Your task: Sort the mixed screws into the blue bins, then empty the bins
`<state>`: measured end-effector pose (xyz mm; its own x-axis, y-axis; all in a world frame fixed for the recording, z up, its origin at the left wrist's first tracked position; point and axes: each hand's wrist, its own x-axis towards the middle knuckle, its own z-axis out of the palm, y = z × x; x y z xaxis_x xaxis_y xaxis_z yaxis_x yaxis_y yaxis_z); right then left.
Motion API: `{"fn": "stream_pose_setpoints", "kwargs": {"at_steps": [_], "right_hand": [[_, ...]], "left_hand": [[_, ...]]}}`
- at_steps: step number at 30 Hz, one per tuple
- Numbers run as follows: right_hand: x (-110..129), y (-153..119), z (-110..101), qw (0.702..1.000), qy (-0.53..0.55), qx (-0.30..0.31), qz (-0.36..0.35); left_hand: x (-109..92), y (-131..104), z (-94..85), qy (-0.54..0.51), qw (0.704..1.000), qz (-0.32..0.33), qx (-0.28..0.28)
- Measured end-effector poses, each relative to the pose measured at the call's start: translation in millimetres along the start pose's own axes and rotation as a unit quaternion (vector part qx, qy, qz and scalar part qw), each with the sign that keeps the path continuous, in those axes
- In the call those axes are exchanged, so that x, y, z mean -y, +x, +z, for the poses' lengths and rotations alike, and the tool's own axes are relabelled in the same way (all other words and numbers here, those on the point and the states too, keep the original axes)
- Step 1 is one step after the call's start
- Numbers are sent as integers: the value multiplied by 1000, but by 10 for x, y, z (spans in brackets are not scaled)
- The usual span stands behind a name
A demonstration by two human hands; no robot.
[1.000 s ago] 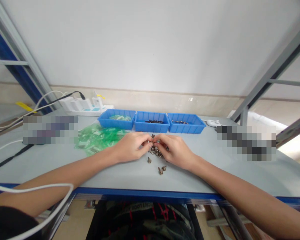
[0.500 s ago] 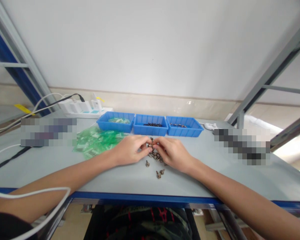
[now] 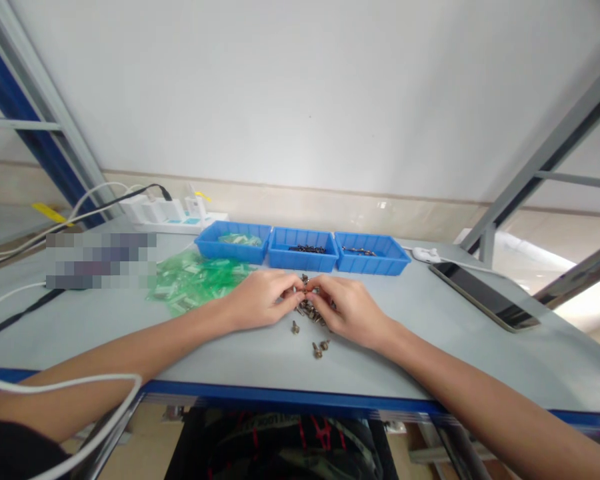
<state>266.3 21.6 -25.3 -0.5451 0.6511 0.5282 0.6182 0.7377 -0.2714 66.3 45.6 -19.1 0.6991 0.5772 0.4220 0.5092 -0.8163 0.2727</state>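
My left hand [image 3: 265, 298] and my right hand [image 3: 353, 308] meet fingertip to fingertip over a small pile of brass-coloured screws [image 3: 313, 313]. Both are closed in a pinch around one small screw [image 3: 305, 291], mostly hidden by the fingers. In front of the pile, nearer to me, a single screw [image 3: 295, 327] lies on the grey table. Two more loose screws [image 3: 317, 350] lie close together to its right. Beside my left hand is a heap of green plastic bags [image 3: 195, 280] with small contents.
Behind my hands stand a left blue bin [image 3: 233, 250] with green bags, a middle blue bin [image 3: 303, 259] with dark screws and a right blue bin [image 3: 375, 263] with brassy pieces. A phone [image 3: 483, 297] lies right; a power strip [image 3: 180, 223] and cables are left.
My fingertips have drawn slightly closer together, hiding more of the small screw between them. The view has shifted a little; the loose screws and bins stay put.
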Motion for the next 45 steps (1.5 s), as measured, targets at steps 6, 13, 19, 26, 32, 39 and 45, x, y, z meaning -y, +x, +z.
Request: {"fn": "stream_pose_setpoints", "kwargs": {"at_steps": [6, 13, 19, 26, 32, 39, 45], "right_hand": [[9, 11, -22, 1000, 13, 14, 21], [35, 21, -71, 998, 36, 49, 8], [53, 18, -96, 998, 33, 61, 7], [36, 9, -97, 998, 27, 57, -14], [34, 9, -60, 1000, 14, 28, -5], [49, -4, -39, 999, 10, 41, -6], [111, 15, -47, 999, 27, 43, -15]], "left_hand": [[9, -5, 8, 0, 1000, -2, -4], [-16, -20, -12, 6, 999, 25, -35], [-14, -32, -17, 16, 998, 38, -55], [-24, -35, -14, 10, 996, 46, -73], [-33, -37, -39, 31, 999, 22, -35], [-69, -38, -30, 93, 995, 17, 41], [-117, -65, -19, 115, 992, 18, 53]]}}
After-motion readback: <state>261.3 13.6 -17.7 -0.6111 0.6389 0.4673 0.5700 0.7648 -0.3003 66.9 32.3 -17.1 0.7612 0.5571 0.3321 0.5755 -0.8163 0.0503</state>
